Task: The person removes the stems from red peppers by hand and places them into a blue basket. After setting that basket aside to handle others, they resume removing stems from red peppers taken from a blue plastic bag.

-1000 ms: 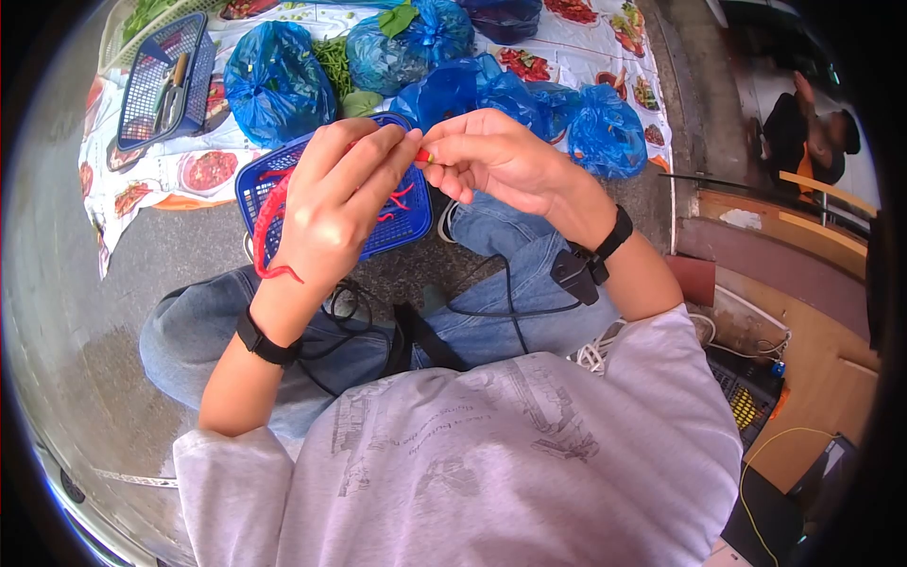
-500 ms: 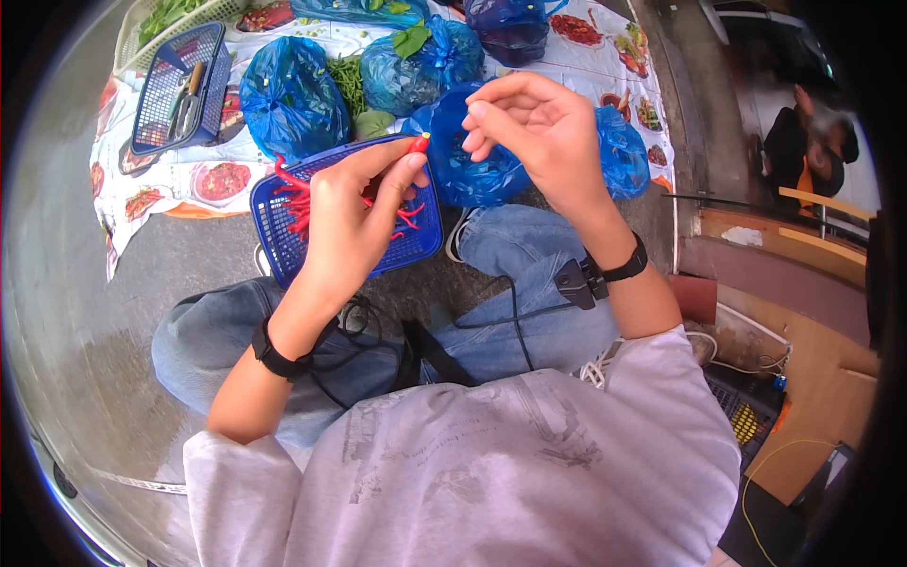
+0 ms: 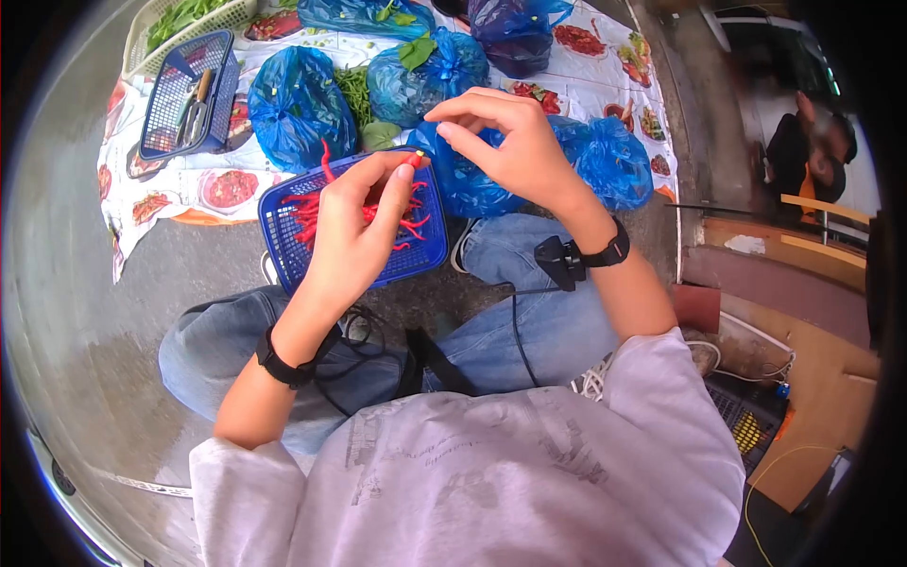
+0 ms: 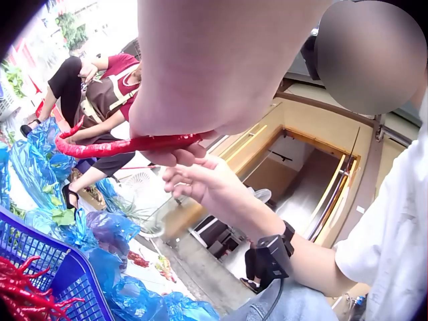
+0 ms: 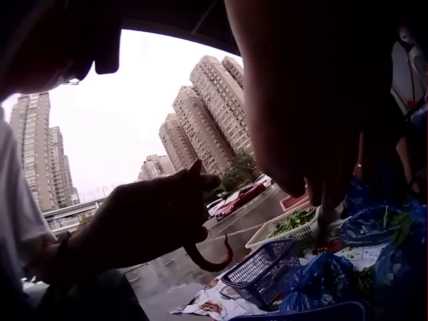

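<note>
The left hand [image 3: 351, 231] pinches a long red chili between thumb and fingers. Its end [image 3: 417, 157] shows a small pale-yellow spot in the head view, and in the left wrist view the chili [image 4: 114, 146] curves away from the hand. Up and to the right, apart from the chili, is the right hand [image 3: 520, 146], thumb and index finger extended with a gap between their tips, other fingers loosely bent. Whether anything tiny sticks to them cannot be told. Under the left hand stands a blue basket [image 3: 436, 248] holding several red chilies [image 3: 304, 210].
Blue plastic bags [image 3: 300, 109] lie on a printed sheet [image 3: 194, 175] beyond the basket. Another blue basket [image 3: 223, 113] holds a tool, beside a pale basket [image 3: 142, 52] of greens. A seated person in an apron [image 4: 103, 97] appears in the left wrist view.
The hands were together at the chili's end one second ago. The right hand moved away, up and to the right, then slightly back left. The left hand still pinches the chili.
</note>
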Available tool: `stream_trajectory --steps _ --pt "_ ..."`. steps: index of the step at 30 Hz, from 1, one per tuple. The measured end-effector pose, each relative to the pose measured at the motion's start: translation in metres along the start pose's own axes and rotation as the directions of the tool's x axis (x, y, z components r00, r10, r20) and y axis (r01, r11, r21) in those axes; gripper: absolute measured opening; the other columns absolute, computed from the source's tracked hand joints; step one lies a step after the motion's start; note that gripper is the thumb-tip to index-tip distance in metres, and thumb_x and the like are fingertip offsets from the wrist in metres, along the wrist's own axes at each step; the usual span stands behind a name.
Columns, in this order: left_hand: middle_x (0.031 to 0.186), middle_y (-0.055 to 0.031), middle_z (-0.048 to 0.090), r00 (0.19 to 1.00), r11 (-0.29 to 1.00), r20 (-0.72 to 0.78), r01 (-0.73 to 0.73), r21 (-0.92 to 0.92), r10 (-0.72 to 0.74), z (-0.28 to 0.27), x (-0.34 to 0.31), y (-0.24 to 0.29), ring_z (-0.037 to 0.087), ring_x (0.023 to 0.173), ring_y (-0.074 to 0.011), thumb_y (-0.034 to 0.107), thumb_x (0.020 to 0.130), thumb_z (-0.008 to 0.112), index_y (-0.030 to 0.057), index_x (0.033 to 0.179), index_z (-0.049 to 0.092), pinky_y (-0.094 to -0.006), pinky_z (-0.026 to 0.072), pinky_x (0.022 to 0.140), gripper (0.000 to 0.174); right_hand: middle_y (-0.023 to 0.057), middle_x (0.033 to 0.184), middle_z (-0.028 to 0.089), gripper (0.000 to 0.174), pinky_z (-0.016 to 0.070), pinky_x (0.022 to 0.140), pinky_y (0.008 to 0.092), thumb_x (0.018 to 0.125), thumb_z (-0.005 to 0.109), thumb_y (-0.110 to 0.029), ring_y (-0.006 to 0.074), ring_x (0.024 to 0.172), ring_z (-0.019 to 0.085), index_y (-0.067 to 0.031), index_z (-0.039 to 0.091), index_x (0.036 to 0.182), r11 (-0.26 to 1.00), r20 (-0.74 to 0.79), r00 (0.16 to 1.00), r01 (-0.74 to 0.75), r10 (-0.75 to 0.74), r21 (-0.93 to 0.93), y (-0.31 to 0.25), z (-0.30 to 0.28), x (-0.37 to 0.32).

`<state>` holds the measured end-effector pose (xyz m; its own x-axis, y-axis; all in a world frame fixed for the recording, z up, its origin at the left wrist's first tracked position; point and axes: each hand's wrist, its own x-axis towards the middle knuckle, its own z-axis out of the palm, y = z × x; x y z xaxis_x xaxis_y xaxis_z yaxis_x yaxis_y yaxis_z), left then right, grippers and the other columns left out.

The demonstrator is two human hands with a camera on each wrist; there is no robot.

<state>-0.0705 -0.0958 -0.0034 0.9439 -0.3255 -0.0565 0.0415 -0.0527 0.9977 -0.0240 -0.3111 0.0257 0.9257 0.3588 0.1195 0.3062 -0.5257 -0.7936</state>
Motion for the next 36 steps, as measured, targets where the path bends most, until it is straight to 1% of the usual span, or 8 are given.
stream_trajectory --steps 1,2,5,6,9,14,21,36 --pt "0.088 -0.0026 0.066 1.000 1.000 -0.008 0.004 -0.005 -0.004 0.001 0.000 -0.002 0.057 0.081 -0.0059 0.015 0.106 0.054 -0.0029 0.117 0.068 -0.0221 0.0458 0.075 0.025 0.0117 0.088 0.071 0.011 0.0553 0.071 0.0296 0.089 0.070 -0.004 0.0227 0.080 0.069 0.0001 0.074 0.097 0.995 -0.036 0.999 0.032 -0.029 0.091 -0.010 0.001 -0.003" --pt "0.087 -0.0017 0.065 0.999 0.999 -0.024 -0.032 0.040 0.033 0.001 0.002 -0.003 0.055 0.080 -0.0055 0.017 0.106 0.054 -0.0026 0.115 0.067 -0.0224 0.0451 0.074 0.025 0.0117 0.088 0.071 0.011 0.0553 0.071 0.0296 0.089 0.070 -0.004 0.0227 0.080 0.069 0.0001 0.074 0.097 0.995 -0.029 0.999 0.032 -0.030 0.091 -0.013 0.003 -0.004" --pt "0.080 -0.0007 0.062 0.995 0.994 -0.042 -0.088 0.072 0.091 0.004 0.005 -0.007 0.053 0.074 -0.0054 0.016 0.105 0.055 -0.0027 0.110 0.067 -0.0241 0.0429 0.066 0.023 0.0124 0.089 0.071 0.008 0.0542 0.068 0.0320 0.090 0.069 -0.003 0.0242 0.078 0.069 0.0008 0.073 0.094 0.962 -0.054 0.961 0.273 -0.272 0.024 -0.016 0.012 -0.009" --pt "0.075 -0.0008 0.060 0.992 0.992 -0.049 -0.110 0.057 0.113 0.005 0.006 -0.008 0.052 0.068 -0.0056 0.015 0.104 0.056 -0.0032 0.105 0.068 -0.0254 0.0414 0.059 0.021 0.0124 0.089 0.071 0.008 0.0542 0.068 0.0320 0.090 0.069 -0.003 0.0242 0.078 0.069 0.0008 0.073 0.094 0.962 -0.054 0.961 0.273 -0.272 0.024 -0.014 0.014 -0.011" --pt "0.073 0.0004 0.058 0.995 0.993 -0.044 -0.096 -0.070 0.093 0.008 0.005 -0.009 0.050 0.068 -0.0048 0.015 0.104 0.057 -0.0024 0.103 0.067 -0.0241 0.0403 0.060 0.021 0.0128 0.088 0.070 0.008 0.0546 0.069 0.0332 0.089 0.069 -0.003 0.0251 0.077 0.068 0.0015 0.072 0.095 0.970 -0.070 0.969 0.239 -0.235 0.046 -0.011 0.018 -0.014" --pt "0.075 0.0029 0.057 0.999 0.993 -0.001 -0.037 -0.112 0.037 0.007 0.004 -0.016 0.047 0.069 -0.0030 0.017 0.105 0.056 -0.0012 0.101 0.067 -0.0224 0.0382 0.060 0.021 0.0128 0.083 0.068 0.006 0.0546 0.064 0.0337 0.088 0.069 0.000 0.0263 0.073 0.068 0.0025 0.069 0.093 0.946 -0.152 0.934 0.322 -0.323 -0.036 -0.009 0.027 -0.019" --pt "0.080 0.0051 0.059 0.995 0.972 0.102 0.044 -0.232 -0.020 0.001 0.004 -0.015 0.046 0.073 -0.0010 0.020 0.107 0.054 -0.0012 0.100 0.068 -0.0201 0.0369 0.063 0.026 0.0124 0.081 0.066 0.007 0.0538 0.061 0.0339 0.085 0.071 0.002 0.0249 0.069 0.066 0.0022 0.068 0.091 0.930 -0.117 0.923 0.364 -0.366 -0.040 -0.010 0.026 -0.019" --pt "0.072 0.0093 0.043 0.957 0.875 0.275 0.207 -0.439 -0.089 -0.007 0.007 -0.011 0.034 0.066 -0.0024 0.025 0.107 0.054 0.0005 0.100 0.069 -0.0220 0.0267 0.059 0.030 0.0100 0.081 0.070 0.003 0.0539 0.060 0.0287 0.088 0.069 0.000 0.0170 0.069 0.069 0.0015 0.071 0.090 0.963 -0.121 0.962 0.255 -0.245 0.082 -0.019 0.019 -0.021"
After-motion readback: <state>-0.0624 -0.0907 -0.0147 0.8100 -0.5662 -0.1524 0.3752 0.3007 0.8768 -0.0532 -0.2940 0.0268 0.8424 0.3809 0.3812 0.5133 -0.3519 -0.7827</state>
